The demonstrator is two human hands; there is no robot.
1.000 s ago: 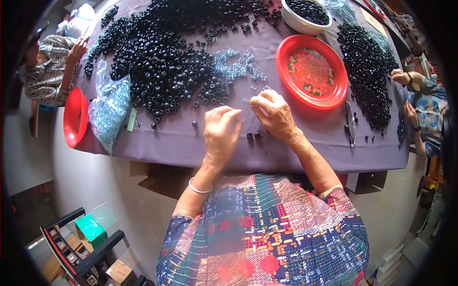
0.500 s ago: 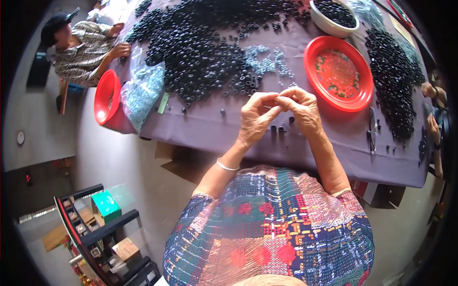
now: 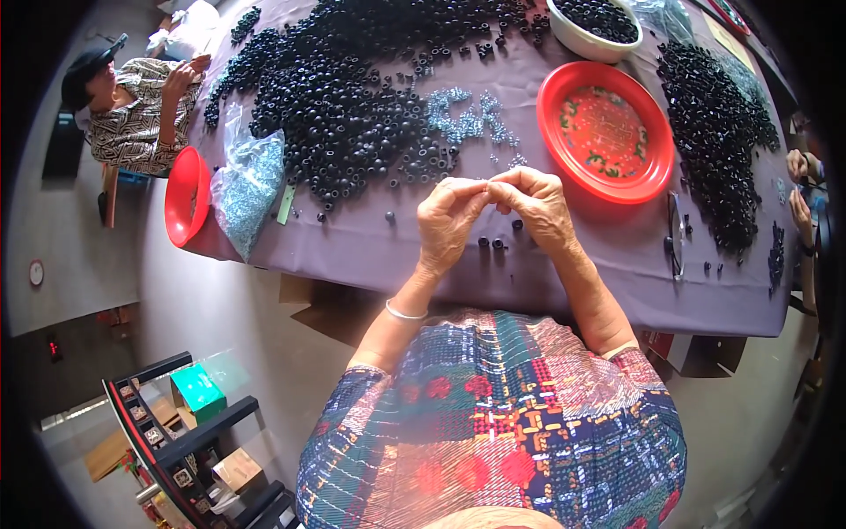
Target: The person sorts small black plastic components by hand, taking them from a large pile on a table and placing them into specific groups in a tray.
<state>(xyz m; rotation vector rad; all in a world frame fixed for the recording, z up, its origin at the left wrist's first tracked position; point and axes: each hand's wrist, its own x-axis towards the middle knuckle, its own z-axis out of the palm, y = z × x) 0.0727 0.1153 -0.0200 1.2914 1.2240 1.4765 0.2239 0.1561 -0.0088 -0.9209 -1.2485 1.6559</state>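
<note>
Fingertips meeting, my left hand and my right hand are raised over the table's near part. Both are closed in a pinch, and what lies between the fingertips is too small to make out. Several loose small black round parts lie just below my hands. Beyond them spreads a big heap of black ring-like parts. Small silvery pieces are scattered at that heap's right edge. A red round tray with a patterned bottom sits to the right of my right hand.
A clear bag of silvery pieces and a red bowl are at the left edge. Farther right are a white bowl of black parts, another black heap and eyeglasses. A co-worker is at far left; another person's hands show right.
The whole view has shifted slightly, with the table's things now farther left. My hands keep their pinch together. The co-worker at the left has raised their hands from the table edge.
</note>
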